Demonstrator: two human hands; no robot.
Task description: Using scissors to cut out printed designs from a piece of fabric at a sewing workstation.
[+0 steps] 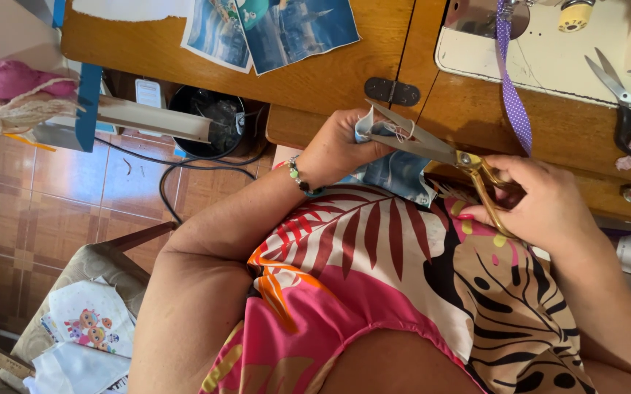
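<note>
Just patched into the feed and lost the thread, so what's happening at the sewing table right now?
A person is trimming a small piece of blue fabric with gold-handled scissors. The left hand pinches the fabric up against the edge of the wooden table, and the right hand grips the scissor handles, with the blades at loose white threads on the fabric's top edge. A second pair, black-handled scissors, lies unused on the sewing machine base, beside a purple dotted ribbon.

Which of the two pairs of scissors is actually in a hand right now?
The gold-handled scissors, gripped by the right hand, blades at the blue fabric piece held by the left hand. The black-handled scissors lie untouched on the sewing machine.
</note>
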